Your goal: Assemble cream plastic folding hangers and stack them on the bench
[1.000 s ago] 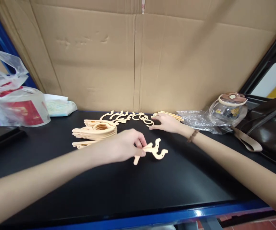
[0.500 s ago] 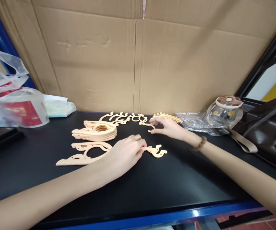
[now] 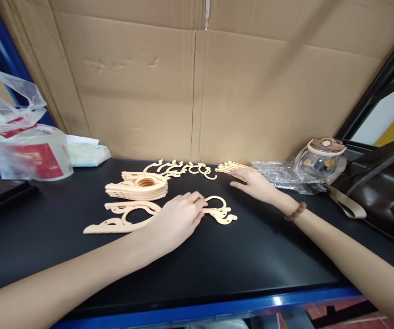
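Observation:
My left hand point(image 3: 179, 214) is closed over a cream plastic folding hanger point(image 3: 221, 216), whose two curved ends stick out to the right of my fingers. A cream hook point(image 3: 223, 201) curves out beside those ends, close to my fingertips; its inner end is hidden. To the right, my right hand point(image 3: 253, 183) is open with its fingers reaching over a pile of thin cream strips point(image 3: 229, 165). The fingertips partly cover the pile, so contact is unclear. Partly behind my left wrist lies an unfolded hanger point(image 3: 111, 227), and beyond it a stack of hangers point(image 3: 138, 192).
Several loose cream hooks point(image 3: 194, 169) lie along the cardboard wall point(image 3: 131, 91). At left stand a plastic bag point(image 3: 28, 151), a tissue pack point(image 3: 89, 154) and a black device point(image 3: 5, 194). At right are clear wrappers point(image 3: 279, 176), a transparent jug point(image 3: 320, 162) and a dark bag point(image 3: 381, 183).
The hook that was in my right hand is now beside the hanger at my left fingers. My right hand has moved right and opened over the strips.

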`<state>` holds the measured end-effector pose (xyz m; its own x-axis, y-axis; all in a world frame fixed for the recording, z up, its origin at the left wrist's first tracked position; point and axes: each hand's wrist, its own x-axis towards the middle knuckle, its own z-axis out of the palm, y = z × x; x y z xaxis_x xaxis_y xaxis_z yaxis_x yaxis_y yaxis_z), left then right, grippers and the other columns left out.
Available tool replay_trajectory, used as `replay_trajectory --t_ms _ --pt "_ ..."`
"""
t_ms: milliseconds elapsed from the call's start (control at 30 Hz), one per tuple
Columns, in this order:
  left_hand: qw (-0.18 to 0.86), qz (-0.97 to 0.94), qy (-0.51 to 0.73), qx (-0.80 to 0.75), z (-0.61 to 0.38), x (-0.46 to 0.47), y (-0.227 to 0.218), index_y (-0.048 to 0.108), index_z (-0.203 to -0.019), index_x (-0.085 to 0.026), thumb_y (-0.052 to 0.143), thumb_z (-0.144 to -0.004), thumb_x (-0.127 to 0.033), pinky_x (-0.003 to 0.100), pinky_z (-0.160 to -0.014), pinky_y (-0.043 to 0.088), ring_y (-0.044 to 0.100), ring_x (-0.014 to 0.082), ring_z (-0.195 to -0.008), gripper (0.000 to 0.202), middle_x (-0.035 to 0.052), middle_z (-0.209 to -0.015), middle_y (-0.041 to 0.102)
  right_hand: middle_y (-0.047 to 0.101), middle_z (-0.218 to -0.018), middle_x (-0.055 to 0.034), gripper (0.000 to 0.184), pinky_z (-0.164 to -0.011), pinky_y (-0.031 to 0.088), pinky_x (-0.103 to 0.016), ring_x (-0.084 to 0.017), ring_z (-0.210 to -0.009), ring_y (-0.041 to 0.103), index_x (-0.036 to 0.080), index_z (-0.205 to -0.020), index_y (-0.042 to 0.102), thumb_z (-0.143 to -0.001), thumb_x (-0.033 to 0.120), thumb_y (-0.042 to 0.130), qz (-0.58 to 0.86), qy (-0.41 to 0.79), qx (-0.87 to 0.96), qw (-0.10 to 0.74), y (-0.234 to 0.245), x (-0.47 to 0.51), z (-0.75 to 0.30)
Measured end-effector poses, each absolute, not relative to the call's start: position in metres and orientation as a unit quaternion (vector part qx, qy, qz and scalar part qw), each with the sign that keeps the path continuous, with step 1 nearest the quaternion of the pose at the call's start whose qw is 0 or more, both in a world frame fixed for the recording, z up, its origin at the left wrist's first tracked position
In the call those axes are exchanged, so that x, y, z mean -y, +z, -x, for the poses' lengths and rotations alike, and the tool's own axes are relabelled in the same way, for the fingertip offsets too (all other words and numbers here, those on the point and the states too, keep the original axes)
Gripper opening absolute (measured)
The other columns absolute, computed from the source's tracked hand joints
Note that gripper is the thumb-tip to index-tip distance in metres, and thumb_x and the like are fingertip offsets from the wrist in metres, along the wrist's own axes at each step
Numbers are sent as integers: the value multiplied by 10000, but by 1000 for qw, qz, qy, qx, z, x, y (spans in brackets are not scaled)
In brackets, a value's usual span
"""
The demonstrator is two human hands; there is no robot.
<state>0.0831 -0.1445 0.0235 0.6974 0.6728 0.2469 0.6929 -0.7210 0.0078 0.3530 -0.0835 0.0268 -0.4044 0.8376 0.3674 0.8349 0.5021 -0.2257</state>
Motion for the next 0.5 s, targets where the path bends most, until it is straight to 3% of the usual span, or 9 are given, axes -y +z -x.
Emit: replay_trajectory --t_ms 100,300,400,500 --pt "44 924 -116 362 -85 147 27 608 -1120 -179 391 -948 -205 358 -849 470 596 225 -977 278 80 -1100 621 577 -1318 -125 428 -1026 403 -469 -296 -1232 515 165 -1283 558 -905 359 515 528 -35 828 185 20 76 -364" --pt "41 925 -126 355 -86 152 30 611 -1105 -189 384 -969 -298 357 -839 461 592 226 -964 287 78 -1073 630 643 -1203 -122 332 -896 475 -438 -297 -1084 602 164 -1172 615 -911 323 488 569 -50 804 167 20 72 -371" --pt "40 925 -145 348 -86 153 33 571 -1192 -193 272 -998 -369 349 -886 445 579 221 -1040 397 84 -1171 614 641 -1176 -132 303 -845 479 -418 -299 -1033 612 157 -1135 625 -881 290 526 590 -63 787 167 22 72 -372" --pt "83 922 -122 357 -86 142 43 522 -1279 -141 271 -983 -284 384 -964 402 524 255 -1159 414 124 -1303 549 668 -1088 -111 242 -795 480 -364 -260 -947 635 171 -1065 648 -864 253 541 599 -65 780 168 24 71 -374"
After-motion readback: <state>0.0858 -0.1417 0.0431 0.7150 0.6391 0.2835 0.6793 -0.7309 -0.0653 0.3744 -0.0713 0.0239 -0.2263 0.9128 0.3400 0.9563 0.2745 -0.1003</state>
